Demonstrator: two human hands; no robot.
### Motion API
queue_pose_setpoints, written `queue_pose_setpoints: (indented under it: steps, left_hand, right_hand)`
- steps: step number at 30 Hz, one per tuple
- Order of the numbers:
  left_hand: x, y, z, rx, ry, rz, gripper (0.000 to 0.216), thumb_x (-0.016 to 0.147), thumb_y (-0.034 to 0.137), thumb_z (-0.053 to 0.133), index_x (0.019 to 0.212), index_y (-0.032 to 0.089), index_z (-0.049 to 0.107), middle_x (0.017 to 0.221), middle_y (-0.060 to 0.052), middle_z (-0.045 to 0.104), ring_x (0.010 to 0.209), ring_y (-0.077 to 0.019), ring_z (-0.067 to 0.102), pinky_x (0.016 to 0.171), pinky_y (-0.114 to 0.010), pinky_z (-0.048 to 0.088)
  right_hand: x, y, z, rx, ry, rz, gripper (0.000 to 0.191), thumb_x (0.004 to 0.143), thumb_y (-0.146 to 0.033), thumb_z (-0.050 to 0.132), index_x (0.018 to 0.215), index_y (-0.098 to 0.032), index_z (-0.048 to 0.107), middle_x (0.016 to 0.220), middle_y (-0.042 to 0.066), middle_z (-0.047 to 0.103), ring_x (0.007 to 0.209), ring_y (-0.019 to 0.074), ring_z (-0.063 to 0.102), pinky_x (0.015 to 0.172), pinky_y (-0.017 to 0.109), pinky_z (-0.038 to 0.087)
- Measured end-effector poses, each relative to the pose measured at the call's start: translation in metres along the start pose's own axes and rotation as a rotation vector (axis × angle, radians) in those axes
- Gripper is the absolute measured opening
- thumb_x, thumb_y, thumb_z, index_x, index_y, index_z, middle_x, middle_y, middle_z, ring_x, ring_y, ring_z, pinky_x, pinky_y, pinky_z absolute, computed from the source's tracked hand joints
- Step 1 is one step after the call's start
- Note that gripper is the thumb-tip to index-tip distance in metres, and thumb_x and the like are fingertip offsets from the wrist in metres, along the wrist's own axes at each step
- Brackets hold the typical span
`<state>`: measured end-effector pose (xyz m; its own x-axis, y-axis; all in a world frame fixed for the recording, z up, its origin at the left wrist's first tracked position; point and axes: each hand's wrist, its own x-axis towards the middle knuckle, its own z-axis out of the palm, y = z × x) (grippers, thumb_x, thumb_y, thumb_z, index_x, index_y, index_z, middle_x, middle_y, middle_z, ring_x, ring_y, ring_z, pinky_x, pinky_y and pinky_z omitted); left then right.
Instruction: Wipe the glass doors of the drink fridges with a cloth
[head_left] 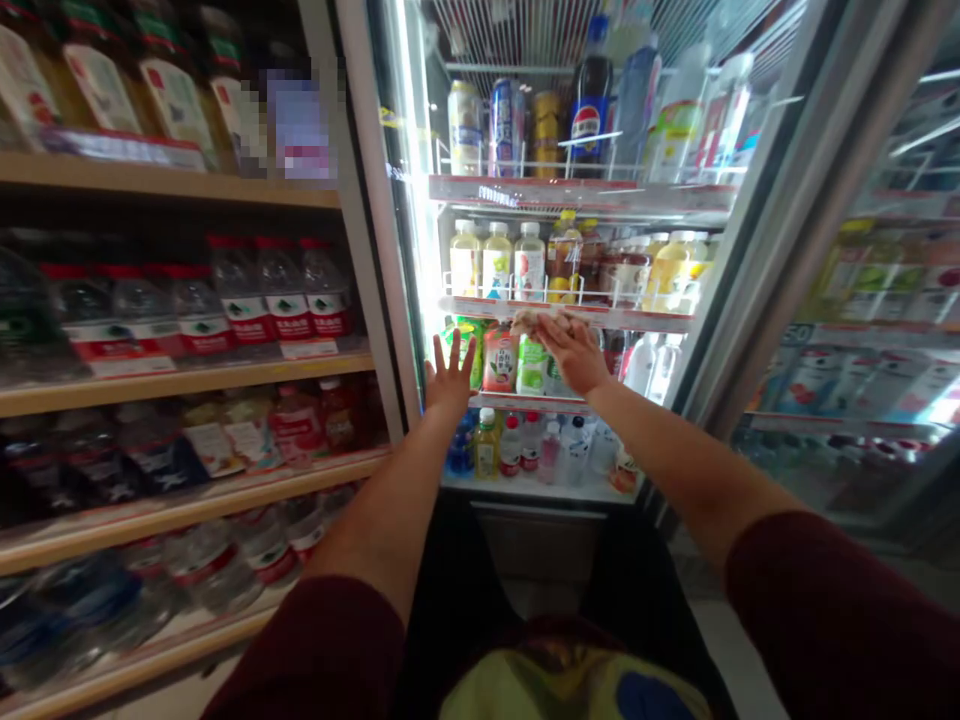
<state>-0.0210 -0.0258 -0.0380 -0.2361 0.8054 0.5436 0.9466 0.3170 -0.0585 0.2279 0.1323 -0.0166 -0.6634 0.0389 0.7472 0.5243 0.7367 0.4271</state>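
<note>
The right hand [574,355] grips a cloth [534,322] on the shelf edge [645,318]; the left hand [450,378] is open near the bottles [501,358]. It is better to wipe gently, not knocking them.

Cooler [420,150] front open, approach clear. Shelves: bottles [499,260] packed touching each other behind wire rail [525,287]. Door frame [367,200] just beside left hand [450,378]; glass door [862,380] bounds the right. Right hand [574,352] and cloth [536,322] cover part of one shelf lip [645,320].

Maroon sleeves [840,610]; pale beige cloth [529,322]; red-and-white labels on water bottles [289,300]; blue, red and white label on the cola bottle [590,100]; pale yellow juice bottles [465,258].
</note>
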Motion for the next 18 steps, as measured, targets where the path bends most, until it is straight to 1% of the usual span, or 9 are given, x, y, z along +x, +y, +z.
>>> queue_pose_setpoints:
  steps: [4,5,7,10,11,13,16,17,18]
  left_hand:
    - [-0.001,0.0,-0.002,0.004,-0.001,0.006,0.116,0.095,0.03,0.089,0.183,0.028,0.014,0.19,-0.018,0.004,0.176,-0.0472,-0.001,0.137,-0.072,0.032]
    - [-0.001,0.0,-0.002,0.005,-0.006,0.004,0.116,0.095,0.031,0.089,0.183,0.027,0.015,0.19,-0.018,0.004,0.176,-0.0474,-0.001,0.137,-0.072,0.033]
    - [0.0,-0.001,-0.001,0.0,-0.015,0.007,0.116,0.094,0.031,0.09,0.183,0.027,0.016,0.19,-0.018,0.003,0.176,-0.0474,-0.001,0.137,-0.072,0.032]
    - [0.0,-0.002,0.001,-0.025,-0.009,0.02,0.117,0.094,0.03,0.089,0.184,0.03,0.014,0.191,-0.016,0.002,0.176,-0.0464,-0.003,0.137,-0.074,0.03]
    - [0.0,-0.002,0.001,-0.035,-0.008,0.023,0.117,0.095,0.03,0.089,0.184,0.03,0.014,0.191,-0.015,0.002,0.176,-0.046,-0.004,0.137,-0.075,0.029]
    - [0.0,-0.002,0.001,-0.05,-0.018,0.016,0.112,0.095,0.029,0.088,0.184,0.029,0.021,0.191,-0.015,0.0,0.176,-0.0461,-0.006,0.138,-0.075,0.027]
    - [0.0,-0.001,0.0,-0.069,-0.04,0.005,0.1,0.096,0.027,0.087,0.181,0.024,0.035,0.191,-0.016,0.0,0.176,-0.048,-0.007,0.138,-0.075,0.026]
    - [0.0,-0.001,-0.001,-0.077,-0.038,0.008,0.1,0.096,0.026,0.087,0.181,0.024,0.034,0.192,-0.016,0.001,0.176,-0.0484,-0.006,0.138,-0.075,0.026]
    - [0.0,-0.001,-0.001,-0.085,-0.032,0.013,0.102,0.096,0.025,0.087,0.182,0.025,0.031,0.192,-0.016,0.003,0.176,-0.0484,-0.005,0.138,-0.075,0.026]
  right_hand:
    - [0.021,-0.022,0.007,0.085,-0.29,-0.487,0.057,0.102,-0.014,0.063,0.153,-0.038,0.074,0.154,-0.002,0.076,0.133,0.0279,0.063,0.117,0.048,0.048]
    - [0.03,-0.02,0.006,0.089,-0.31,-0.532,0.053,0.104,-0.015,0.063,0.151,-0.037,0.075,0.154,-0.002,0.076,0.134,0.0269,0.063,0.116,0.047,0.049]
    - [0.055,-0.011,0.0,0.057,-0.243,-0.434,0.053,0.108,-0.015,0.059,0.156,-0.034,0.071,0.161,0.0,0.071,0.141,0.0287,0.059,0.117,0.048,0.049]
    - [0.085,-0.002,-0.009,-0.007,-0.022,-0.07,0.065,0.11,-0.013,0.052,0.172,-0.032,0.054,0.172,0.005,0.06,0.152,0.036,0.05,0.122,0.056,0.046]
    - [0.089,-0.002,-0.01,-0.01,0.013,-0.014,0.068,0.11,-0.013,0.052,0.175,-0.033,0.05,0.173,0.004,0.059,0.153,0.0373,0.049,0.123,0.058,0.044]
    - [0.09,-0.009,-0.009,0.016,-0.032,-0.099,0.068,0.11,-0.014,0.052,0.174,-0.036,0.049,0.171,0.002,0.061,0.148,0.036,0.051,0.126,0.059,0.043]
    - [0.088,-0.015,-0.007,0.074,-0.218,-0.384,0.058,0.112,-0.017,0.052,0.167,-0.037,0.059,0.165,-0.003,0.067,0.141,0.0308,0.056,0.126,0.053,0.045]
    - [0.091,-0.014,-0.007,0.074,-0.231,-0.389,0.057,0.113,-0.017,0.051,0.165,-0.036,0.061,0.165,-0.002,0.068,0.142,0.0308,0.055,0.126,0.053,0.046]
    - [0.095,-0.01,-0.008,0.063,-0.204,-0.331,0.057,0.112,-0.017,0.051,0.166,-0.034,0.061,0.165,-0.001,0.067,0.144,0.0321,0.054,0.125,0.054,0.046]
